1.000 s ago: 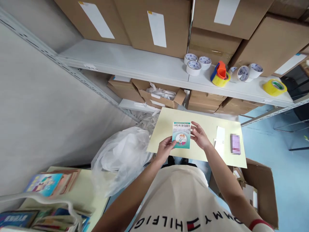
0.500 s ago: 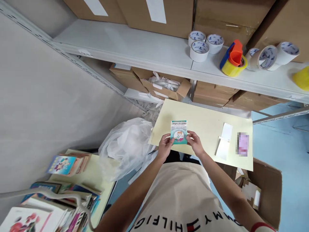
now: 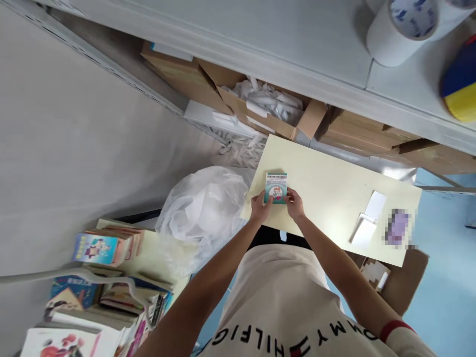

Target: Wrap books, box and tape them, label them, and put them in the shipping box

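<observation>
Between my two hands is a small teal booklet [image 3: 276,187] with a cartoon child on its cover and a line of Chinese characters along the top. My left hand [image 3: 261,205] grips its lower left edge, the thumb lying on the cover. At the lower right edge, my right hand [image 3: 294,203] pinches it in the same way. The booklet faces up, over the left part of a pale yellow table [image 3: 320,193]; whether it touches the tabletop I cannot tell.
White paper pieces [image 3: 368,218] and a blurred-out purple item [image 3: 397,227] lie on the table's right. A clear plastic bag [image 3: 208,213] bulges at the left. Stacked books [image 3: 96,248] are lower left. A shelf [image 3: 297,59] with tape rolls [image 3: 403,29] overhangs the far side.
The view has shifted closer under the shelf, so the tape rolls look larger and farther right. Both hands keep hold of the booklet, which now appears slightly higher and smaller.
</observation>
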A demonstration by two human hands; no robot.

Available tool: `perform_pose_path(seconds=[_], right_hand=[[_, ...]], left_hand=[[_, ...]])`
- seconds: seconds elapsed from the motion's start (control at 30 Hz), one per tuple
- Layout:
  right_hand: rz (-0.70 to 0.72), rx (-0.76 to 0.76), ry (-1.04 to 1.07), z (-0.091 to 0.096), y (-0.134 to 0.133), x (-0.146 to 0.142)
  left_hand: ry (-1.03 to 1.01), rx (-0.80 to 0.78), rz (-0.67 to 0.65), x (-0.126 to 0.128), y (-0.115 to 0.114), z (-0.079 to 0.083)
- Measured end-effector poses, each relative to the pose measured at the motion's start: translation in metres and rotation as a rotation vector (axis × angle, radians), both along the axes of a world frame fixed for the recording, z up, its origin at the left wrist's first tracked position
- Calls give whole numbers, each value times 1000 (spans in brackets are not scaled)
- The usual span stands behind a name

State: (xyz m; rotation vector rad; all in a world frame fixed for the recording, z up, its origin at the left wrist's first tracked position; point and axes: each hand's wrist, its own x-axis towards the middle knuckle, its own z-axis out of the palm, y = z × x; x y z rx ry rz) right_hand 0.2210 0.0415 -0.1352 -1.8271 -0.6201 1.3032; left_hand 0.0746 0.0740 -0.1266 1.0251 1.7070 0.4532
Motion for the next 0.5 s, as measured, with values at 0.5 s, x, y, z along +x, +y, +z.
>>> perform_pose_path(seconds=[0.5], right_hand=[[-91, -135, -234, -5, 26, -36]], left_hand=[[-261, 206, -60, -9, 50, -34]])
